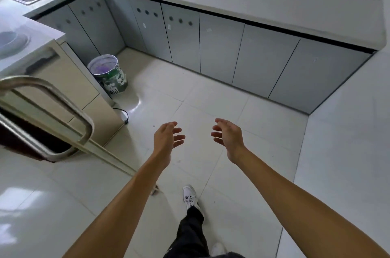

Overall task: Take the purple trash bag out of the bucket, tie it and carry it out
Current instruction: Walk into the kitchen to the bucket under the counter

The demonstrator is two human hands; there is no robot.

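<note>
Two empty hands reach out ahead over the tiled floor point(211, 99): the left hand point(166, 139) and the right hand point(229, 138) face each other palm to palm, fingers spread and loosely curled, gripping nothing. Both are well apart from the bucket point(110, 76), which stands on the floor beyond and to the left of the left hand. It sits in the corner where the grey cabinets point(221, 46) meet, hard beside a beige appliance point(69, 89). The purple trash bag point(101, 69) lines the bucket, its pale edge folded out over the rim. The film looks thin, soft and slippery, likely to tear if snagged; its weight cannot be told, since the contents are hidden. The best hold is probably the folded rim, gathered at opposite sides and lifted straight up.
</note>
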